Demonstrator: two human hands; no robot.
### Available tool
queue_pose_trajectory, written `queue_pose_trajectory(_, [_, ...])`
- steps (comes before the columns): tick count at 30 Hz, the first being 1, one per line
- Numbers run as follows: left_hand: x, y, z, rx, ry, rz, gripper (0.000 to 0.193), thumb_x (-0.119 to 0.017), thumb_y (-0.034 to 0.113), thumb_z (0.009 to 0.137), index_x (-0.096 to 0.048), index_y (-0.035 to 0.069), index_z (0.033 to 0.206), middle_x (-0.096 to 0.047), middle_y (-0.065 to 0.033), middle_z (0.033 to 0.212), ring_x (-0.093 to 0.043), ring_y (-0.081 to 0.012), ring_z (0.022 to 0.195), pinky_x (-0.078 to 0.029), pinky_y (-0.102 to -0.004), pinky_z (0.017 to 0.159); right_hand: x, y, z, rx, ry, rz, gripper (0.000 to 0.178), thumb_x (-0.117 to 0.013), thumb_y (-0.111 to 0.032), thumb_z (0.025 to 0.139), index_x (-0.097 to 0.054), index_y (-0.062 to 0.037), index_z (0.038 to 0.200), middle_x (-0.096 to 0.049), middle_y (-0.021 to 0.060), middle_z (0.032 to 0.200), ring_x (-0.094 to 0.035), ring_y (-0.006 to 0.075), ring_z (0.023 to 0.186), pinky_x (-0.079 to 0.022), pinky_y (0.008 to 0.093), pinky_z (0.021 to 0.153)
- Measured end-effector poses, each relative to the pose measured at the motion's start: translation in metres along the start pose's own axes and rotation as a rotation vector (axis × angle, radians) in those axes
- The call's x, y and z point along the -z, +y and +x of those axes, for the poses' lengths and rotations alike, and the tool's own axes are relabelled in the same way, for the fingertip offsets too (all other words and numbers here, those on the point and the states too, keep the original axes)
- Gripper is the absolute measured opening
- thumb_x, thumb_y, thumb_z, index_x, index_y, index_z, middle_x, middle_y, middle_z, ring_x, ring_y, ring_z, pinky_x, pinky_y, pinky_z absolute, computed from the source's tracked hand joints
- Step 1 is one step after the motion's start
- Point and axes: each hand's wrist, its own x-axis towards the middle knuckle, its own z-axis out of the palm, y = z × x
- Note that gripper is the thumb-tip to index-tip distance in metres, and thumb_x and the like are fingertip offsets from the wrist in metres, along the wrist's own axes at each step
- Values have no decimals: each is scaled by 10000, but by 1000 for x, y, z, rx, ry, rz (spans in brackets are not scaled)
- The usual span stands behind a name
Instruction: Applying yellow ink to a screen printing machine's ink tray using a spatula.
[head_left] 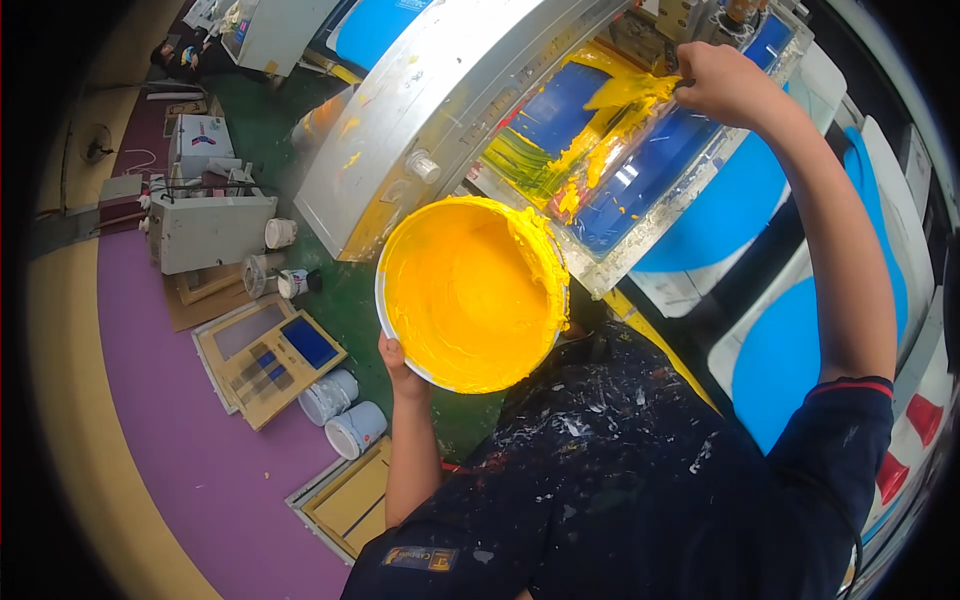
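I find the bucket (543, 255) at mid-view, its inside coated with yellow ink (465, 300). The person's left hand (403, 372) is clasped on its wall at half past seven, fingers partly hidden. The right hand (722, 85), between one and two o'clock, is curled closed around an ink-covered scraper (632, 92) over a blue screen (650, 190). White pails (356, 430) stand between seven and eight.

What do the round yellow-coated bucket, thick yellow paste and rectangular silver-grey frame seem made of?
Round yellow-coated bucket: probably plastic, smooth; pale rim shows at left.
Thick yellow paste: maybe ink or paint, wet and glossy; ridged smears.
Rectangular silver-grey frame: likely metal, stained; grey sheen, though painted wood is possible.
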Motion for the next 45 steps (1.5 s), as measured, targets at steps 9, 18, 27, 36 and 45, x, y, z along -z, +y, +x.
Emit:
queue_pose_trajectory(9, [5,3,1,15,-28,84,1009,-772,648,827,-447,-66,1462,-618,-168,1383,-654,-289,1225,-525,-433,1057,-14,2,14,-110,13,-70,311,-720,-180,836,-677,42,1050,-729,258,1007,-709,425,986,-572,476,849])
queue_pose_trajectory(18, [-12,13,4,42,-27,6,988,-791,584,816,-448,-74,1469,-607,-197,1407,-641,-337,1246,-520,-462,1077,-105,34,27,-75,97,166,357,-712,-247,944,-658,-82,1256,-739,216,1070,-696,419,1048,-556,513,920])
queue_pose_trajectory(27, [-10,11,-1,129,27,9,1007,-709,666,823,-391,60,1562,-510,-164,1532,-526,-362,1382,-467,-502,1136,-161,6,91,-94,288,271,376,-734,-320,933,-680,-57,1196,-740,230,1078,-701,416,1060,-557,504,923])
queue_pose_trajectory(36, [-23,14,-2,109,-2,-18,1010,-695,700,842,-391,53,1556,-523,-165,1518,-552,-361,1353,-483,-504,1120,-168,-12,110,-315,331,640,435,-774,-418,887,-779,-43,1107,-755,246,1018,-720,414,1019,-557,472,936])
queue_pose_trajectory(45, [-32,14,-1,71,-11,62,991,-613,747,884,-388,62,1563,-516,-157,1527,-546,-353,1363,-475,-502,1128,-168,-10,41,-166,459,690,366,-745,-335,917,-758,-22,1105,-745,246,985,-700,435,979,-539,492,901])
